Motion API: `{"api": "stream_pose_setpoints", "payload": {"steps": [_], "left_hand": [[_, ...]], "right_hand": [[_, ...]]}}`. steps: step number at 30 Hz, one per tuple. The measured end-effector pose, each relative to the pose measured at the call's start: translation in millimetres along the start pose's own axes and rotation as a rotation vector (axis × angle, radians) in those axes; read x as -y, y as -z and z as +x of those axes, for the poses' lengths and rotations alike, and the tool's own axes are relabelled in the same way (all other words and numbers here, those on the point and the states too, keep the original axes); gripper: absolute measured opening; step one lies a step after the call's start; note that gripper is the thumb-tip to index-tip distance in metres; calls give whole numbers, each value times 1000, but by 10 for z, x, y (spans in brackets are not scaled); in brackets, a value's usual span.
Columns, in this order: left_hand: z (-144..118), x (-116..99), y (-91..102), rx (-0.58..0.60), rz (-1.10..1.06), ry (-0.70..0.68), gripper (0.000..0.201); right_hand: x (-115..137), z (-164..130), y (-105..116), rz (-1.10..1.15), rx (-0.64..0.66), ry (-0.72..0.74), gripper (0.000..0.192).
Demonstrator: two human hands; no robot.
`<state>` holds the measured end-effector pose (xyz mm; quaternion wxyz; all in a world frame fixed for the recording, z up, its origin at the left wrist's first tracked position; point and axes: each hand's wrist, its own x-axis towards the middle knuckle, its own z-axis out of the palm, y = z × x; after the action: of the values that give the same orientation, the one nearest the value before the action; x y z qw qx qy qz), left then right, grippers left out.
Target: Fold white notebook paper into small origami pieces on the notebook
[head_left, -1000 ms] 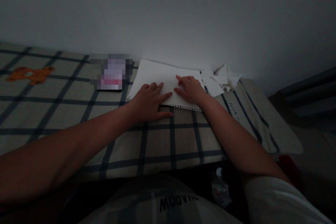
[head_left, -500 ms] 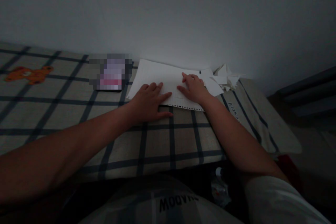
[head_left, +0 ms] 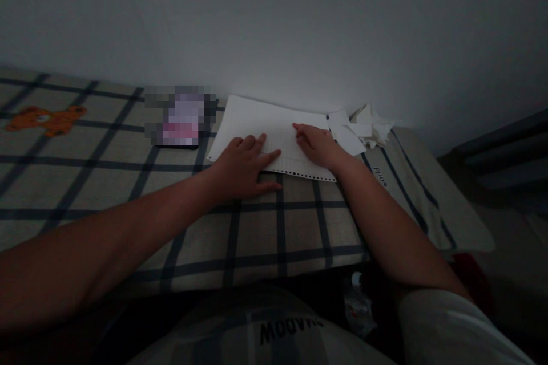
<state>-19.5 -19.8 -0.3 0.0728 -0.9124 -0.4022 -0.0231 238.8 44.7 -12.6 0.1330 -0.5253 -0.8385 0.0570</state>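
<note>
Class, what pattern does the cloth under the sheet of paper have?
The cloth is beige with dark blue check lines, seen in the head view.

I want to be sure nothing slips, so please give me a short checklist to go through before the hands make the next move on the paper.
1. Left hand lies flat, pinning the near edge of the paper: ok.
2. Right hand rests on the sheet, fingers pressing it down: ok.
3. Paper lies flat on the checked cloth, punched edge toward the person: ok.
4. Paper scraps sit beside the right hand, touching the sheet's corner: not ok.
5. Dark flat object lies left of the sheet, apart from it: ok.
6. Light is dim; any fold line on the sheet: cannot tell.
</note>
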Motion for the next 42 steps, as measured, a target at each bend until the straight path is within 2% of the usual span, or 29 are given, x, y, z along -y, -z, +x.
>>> {"api": "stream_pose_setpoints", "payload": {"steps": [8, 13, 16, 18, 23, 29, 33, 38, 42], "left_hand": [[-58, -16, -48, -69, 7, 8, 81], [-65, -16, -22, -62, -8, 57, 77], [-50, -8, -21, -78, -15, 49, 75], [-38, -3, -27, -86, -13, 12, 74], [-22, 1, -12, -91, 5, -32, 71], [-15, 34, 20, -67, 30, 58, 69], [-6, 65, 10, -44, 15, 116, 70], [-21, 83, -30, -29, -5, 87, 78], [-42, 88, -55, -80, -26, -59, 82]], "right_hand": [[19, -10, -9, -28, -10, 5, 52], [7, -8, 75, -79, 14, 31, 41], [7, -9, 87, -82, -19, 69, 37], [16, -9, 52, -77, -37, 90, 43], [22, -14, -48, -98, 18, 74, 55], [-7, -19, 51, -139, -66, 85, 36], [-39, 3, 34, -88, -57, 192, 33], [-93, 15, -40, -56, -72, 274, 33], [-109, -5, -38, -25, -77, 284, 33]]}}
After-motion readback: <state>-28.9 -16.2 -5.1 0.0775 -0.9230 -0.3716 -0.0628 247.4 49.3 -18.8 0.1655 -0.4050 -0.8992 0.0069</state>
